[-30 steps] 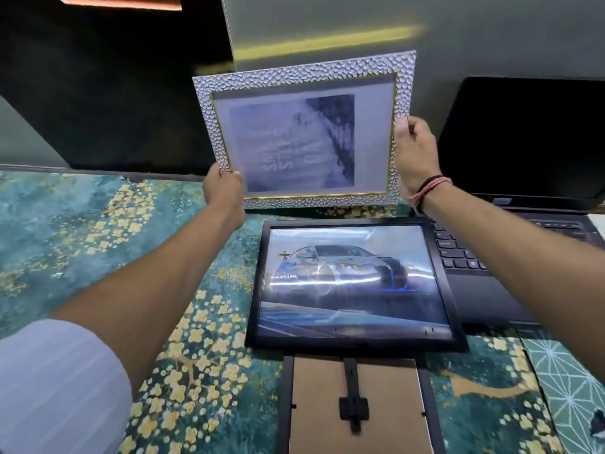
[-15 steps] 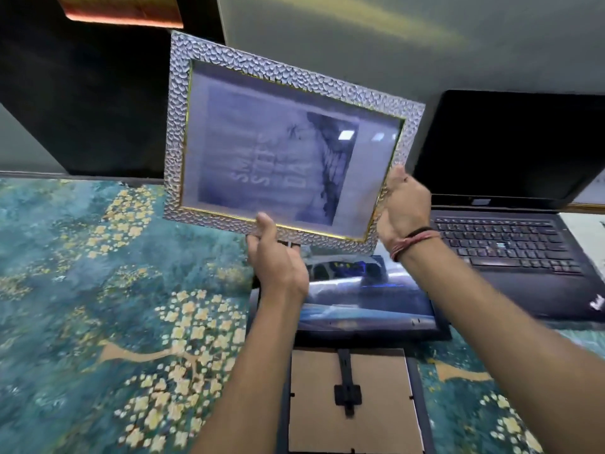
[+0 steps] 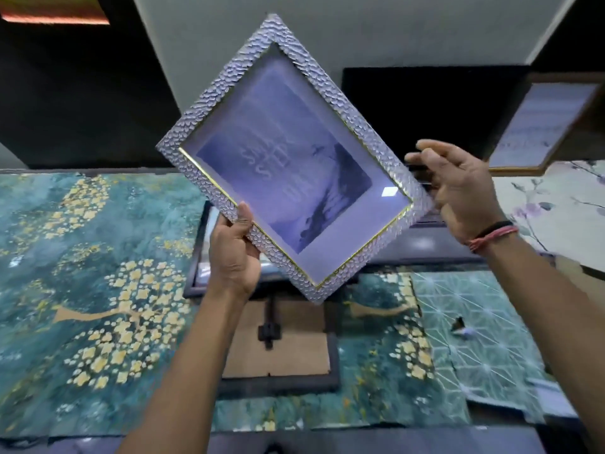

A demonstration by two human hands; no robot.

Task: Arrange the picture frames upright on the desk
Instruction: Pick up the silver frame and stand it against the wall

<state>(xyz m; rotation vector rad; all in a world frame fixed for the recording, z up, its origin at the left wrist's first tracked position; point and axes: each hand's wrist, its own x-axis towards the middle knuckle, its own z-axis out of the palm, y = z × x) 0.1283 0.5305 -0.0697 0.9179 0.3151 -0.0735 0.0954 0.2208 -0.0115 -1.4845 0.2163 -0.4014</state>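
Note:
A silver hammered picture frame (image 3: 288, 103) hangs in the air above the desk, turned diagonally with one corner up. My left hand (image 3: 234, 253) grips its lower left edge, thumb on the front. My right hand (image 3: 465, 188) is beside the frame's right corner with its fingers spread, not closed on it. Under the lifted frame a black frame (image 3: 199, 257) lies flat, mostly hidden. Nearer me another frame (image 3: 284, 358) lies face down, showing its brown back and black stand. A wood-edged frame (image 3: 546, 122) stands upright at the back right.
A teal mat with gold flowers (image 3: 98, 273) covers the desk. An open black laptop (image 3: 435, 96) sits behind the frames on the right. A green patterned sheet (image 3: 474, 322) and a pale floral sheet (image 3: 563, 204) lie to the right. A wall rises behind.
The silver frame has turned from near level to a steep diagonal and come closer. My right hand has let go of its edge and spread out; my left hand keeps its hold.

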